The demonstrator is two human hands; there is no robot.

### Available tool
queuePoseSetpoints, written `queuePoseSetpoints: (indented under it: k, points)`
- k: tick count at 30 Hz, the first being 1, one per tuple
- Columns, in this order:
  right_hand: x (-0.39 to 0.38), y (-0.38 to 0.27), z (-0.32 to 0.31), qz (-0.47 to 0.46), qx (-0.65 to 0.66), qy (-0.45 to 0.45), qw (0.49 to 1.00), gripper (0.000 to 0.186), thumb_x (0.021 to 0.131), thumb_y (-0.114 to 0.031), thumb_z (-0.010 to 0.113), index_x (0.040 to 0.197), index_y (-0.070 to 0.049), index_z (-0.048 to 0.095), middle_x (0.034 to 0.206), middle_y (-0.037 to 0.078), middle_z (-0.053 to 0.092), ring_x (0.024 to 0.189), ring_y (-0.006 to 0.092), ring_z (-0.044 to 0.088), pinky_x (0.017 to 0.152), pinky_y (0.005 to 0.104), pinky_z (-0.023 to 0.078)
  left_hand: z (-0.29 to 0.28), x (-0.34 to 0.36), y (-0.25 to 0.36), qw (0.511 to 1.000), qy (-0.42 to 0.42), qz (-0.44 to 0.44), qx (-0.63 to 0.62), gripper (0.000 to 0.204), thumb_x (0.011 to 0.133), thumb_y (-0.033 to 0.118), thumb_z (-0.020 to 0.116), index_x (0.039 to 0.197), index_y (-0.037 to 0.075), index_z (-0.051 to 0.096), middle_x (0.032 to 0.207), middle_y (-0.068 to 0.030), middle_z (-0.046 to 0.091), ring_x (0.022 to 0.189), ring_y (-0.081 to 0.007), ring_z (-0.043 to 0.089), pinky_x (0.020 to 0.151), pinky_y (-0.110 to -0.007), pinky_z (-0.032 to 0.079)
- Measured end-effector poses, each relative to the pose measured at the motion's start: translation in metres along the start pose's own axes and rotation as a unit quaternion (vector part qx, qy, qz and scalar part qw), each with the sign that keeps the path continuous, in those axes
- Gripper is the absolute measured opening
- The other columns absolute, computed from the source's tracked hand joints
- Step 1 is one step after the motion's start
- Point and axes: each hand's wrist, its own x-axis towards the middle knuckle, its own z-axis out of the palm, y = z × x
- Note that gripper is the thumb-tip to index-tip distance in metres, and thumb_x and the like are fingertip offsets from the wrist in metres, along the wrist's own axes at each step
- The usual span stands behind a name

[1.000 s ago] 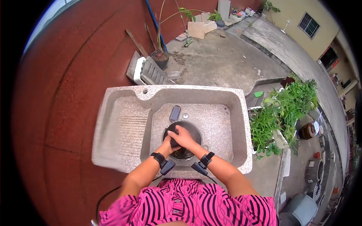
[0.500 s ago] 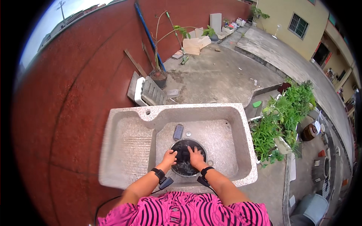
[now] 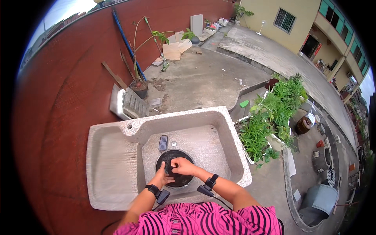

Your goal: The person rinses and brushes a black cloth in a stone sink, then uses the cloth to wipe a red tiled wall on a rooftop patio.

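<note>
Sink (image 3: 111, 164): still surrounds the basin (image 3: 189, 180).
Left hand (image 3: 161, 178): over the basin, fingers now loosely extended, previously curled.
Blue-grey block (image 3: 163, 142): still just beyond the basin.
Right hand (image 3: 183, 167): over the basin, now curled, previously spread; cannot tell if grasping.

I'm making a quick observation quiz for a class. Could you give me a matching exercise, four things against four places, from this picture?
Things:
1. Round basin
2. Blue pole
3. Leafy plants
4. Small patterned block

Places:
A. Against the red wall
B. In the sink, just beyond the basin
C. Beneath the left hand and right hand
D. Outside the sink, off its right end

Right pairs: 1-C; 2-A; 3-D; 4-B
</note>
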Motion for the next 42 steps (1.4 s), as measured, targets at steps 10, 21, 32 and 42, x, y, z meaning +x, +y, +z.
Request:
queuePoseSetpoints:
  k: [10,21,32,42]
  points:
    - [0.005,0.053,-0.009,0.121,0.298,0.255,0.912,0.01,0.083,-0.014,0.063,0.081,-0.007,0.056,0.078,0.0,0.054,0.076,0.0097,0.049,0.068,0.0271,0.042,0.056,-0.059,0.017,0.957,-0.201,0.191,-0.087,0.036,0.1,0.03,0.045,0.121,0.003,0.056,0.117,-0.0128,0.063,0.102,-0.0234,0.064,0.087,-0.039,0.053]
    - [0.011,0.014,0.012,0.119,0.547,0.199,0.804,0.02,0.09,-0.02,0.064,0.104,-0.005,0.06,0.096,0.007,0.065,0.084,0.0142,0.062,0.074,0.0287,0.052,0.061,-0.075,0.001,0.978,-0.155,0.114,-0.079,0.047,0.098,0.051,0.038,0.125,0.016,0.056,0.126,-0.0034,0.059,0.113,-0.0177,0.058,0.093,-0.041,0.049]
    - [0.024,-0.044,-0.014,-0.038,0.299,0.172,0.938,0.023,0.079,-0.005,0.066,0.101,-0.002,0.062,0.09,0.007,0.064,0.085,0.0141,0.059,0.075,0.0298,0.049,0.038,-0.092,0.012,0.926,-0.351,0.119,-0.07,0.074,0.079,0.069,0.057,0.128,0.013,0.051,0.114,-0.012,0.061,0.108,-0.0347,0.057,0.09,-0.053,0.047]
    - [0.021,0.009,0.015,0.074,0.006,0.179,0.981,0.028,0.08,-0.029,0.071,0.08,-0.001,0.067,0.074,0.016,0.066,0.069,0.0277,0.063,0.066,0.0373,0.049,0.054,-0.071,-0.008,0.949,-0.112,0.214,0.203,0.036,0.074,0.013,0.074,0.105,0.002,0.06,0.093,-0.0077,0.064,0.087,-0.0187,0.063,0.072,-0.035,0.051]
